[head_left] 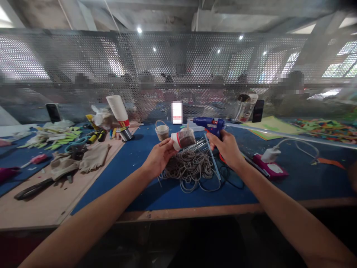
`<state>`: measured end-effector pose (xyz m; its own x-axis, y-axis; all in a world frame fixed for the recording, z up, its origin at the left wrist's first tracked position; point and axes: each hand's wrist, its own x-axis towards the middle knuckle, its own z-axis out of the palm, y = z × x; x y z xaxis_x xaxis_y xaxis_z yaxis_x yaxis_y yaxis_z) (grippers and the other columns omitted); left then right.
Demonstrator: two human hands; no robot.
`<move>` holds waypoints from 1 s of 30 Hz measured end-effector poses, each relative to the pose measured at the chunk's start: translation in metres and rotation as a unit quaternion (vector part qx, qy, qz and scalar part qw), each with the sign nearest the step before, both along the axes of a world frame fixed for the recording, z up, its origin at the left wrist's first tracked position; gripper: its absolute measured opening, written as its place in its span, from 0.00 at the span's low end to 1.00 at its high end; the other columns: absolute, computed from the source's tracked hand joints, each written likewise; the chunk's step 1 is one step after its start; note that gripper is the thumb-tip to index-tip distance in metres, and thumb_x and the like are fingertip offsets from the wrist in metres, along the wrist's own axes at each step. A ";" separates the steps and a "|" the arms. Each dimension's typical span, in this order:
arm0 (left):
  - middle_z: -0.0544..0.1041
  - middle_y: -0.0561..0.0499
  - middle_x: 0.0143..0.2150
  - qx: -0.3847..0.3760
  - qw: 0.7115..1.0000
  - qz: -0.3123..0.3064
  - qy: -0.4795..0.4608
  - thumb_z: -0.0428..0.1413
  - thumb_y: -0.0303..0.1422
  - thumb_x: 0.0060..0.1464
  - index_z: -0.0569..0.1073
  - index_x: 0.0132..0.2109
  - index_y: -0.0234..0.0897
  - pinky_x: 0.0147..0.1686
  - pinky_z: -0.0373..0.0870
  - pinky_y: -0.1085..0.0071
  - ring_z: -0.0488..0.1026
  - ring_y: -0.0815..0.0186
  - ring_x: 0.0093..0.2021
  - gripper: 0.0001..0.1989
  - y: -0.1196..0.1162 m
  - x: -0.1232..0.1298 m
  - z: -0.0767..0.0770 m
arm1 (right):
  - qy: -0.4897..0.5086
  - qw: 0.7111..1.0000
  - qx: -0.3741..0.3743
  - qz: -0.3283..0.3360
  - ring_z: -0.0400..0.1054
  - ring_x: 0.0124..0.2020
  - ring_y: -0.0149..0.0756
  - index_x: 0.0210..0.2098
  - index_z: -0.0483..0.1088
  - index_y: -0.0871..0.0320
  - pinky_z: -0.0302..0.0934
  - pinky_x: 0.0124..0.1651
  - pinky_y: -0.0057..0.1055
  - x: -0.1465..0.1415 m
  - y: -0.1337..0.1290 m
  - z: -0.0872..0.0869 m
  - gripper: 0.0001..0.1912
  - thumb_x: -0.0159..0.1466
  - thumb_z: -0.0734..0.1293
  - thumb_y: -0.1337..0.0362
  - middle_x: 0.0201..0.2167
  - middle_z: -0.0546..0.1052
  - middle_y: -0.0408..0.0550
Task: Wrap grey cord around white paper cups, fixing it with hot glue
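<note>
My left hand (160, 155) is closed around one end of a paper cup (184, 139), tipped on its side, with a dark printed panel and a red edge. In my right hand (227, 147) is a blue glue gun (210, 124), its nozzle pointing left above the cup. A long clear glue stick (279, 133) runs out of its back to the right. Beneath both hands lies a loose heap of grey-brown cord (192, 167). Just behind my left hand stands a small basket-like cup (162, 131) with a thin handle.
A stack of paper cups (117, 108) leans at the left, near work gloves (95, 158) and green strips (52, 136). On the right are a purple box (270, 167) with a white plug, yellow-green sheets (266, 126) and coloured scraps (326, 130). Perforated metal screen (178, 56) stands behind.
</note>
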<state>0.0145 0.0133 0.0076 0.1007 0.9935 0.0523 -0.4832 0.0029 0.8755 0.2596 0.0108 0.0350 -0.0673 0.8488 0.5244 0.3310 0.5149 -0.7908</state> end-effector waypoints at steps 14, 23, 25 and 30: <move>0.83 0.43 0.43 0.037 0.999 -0.018 -0.007 0.64 0.28 0.54 0.79 0.46 0.31 0.45 0.75 0.72 0.80 0.65 0.41 0.12 -0.002 -0.001 0.000 | -0.006 0.997 -0.022 0.073 0.71 0.22 0.33 0.40 0.73 0.57 0.69 0.35 0.33 -0.017 -0.015 0.001 0.17 0.66 0.65 0.50 0.18 0.73 0.40; 0.83 0.45 0.41 0.122 0.988 0.065 0.067 0.69 0.33 0.45 0.82 0.42 0.33 0.47 0.73 0.65 0.78 0.62 0.40 0.16 -0.009 0.004 0.002 | -0.120 0.991 0.055 0.002 0.71 0.29 0.39 0.41 0.71 0.52 0.65 0.31 0.35 -0.025 -0.019 -0.010 0.15 0.66 0.64 0.49 0.28 0.74 0.46; 0.83 0.46 0.40 0.135 0.982 0.092 0.094 0.70 0.34 0.44 0.83 0.41 0.34 0.47 0.72 0.64 0.78 0.61 0.40 0.16 -0.009 0.005 0.001 | -0.139 0.986 0.086 -0.019 0.71 0.34 0.41 0.41 0.69 0.53 0.65 0.34 0.36 -0.023 -0.020 -0.011 0.14 0.66 0.64 0.49 0.32 0.74 0.48; 0.83 0.48 0.39 0.163 0.964 0.134 0.159 0.69 0.34 0.44 0.83 0.40 0.36 0.47 0.72 0.65 0.77 0.61 0.40 0.13 -0.007 0.005 -0.001 | -0.182 0.975 0.126 -0.019 0.69 0.39 0.40 0.40 0.65 0.54 0.62 0.40 0.36 -0.022 -0.021 -0.012 0.13 0.68 0.62 0.51 0.37 0.72 0.48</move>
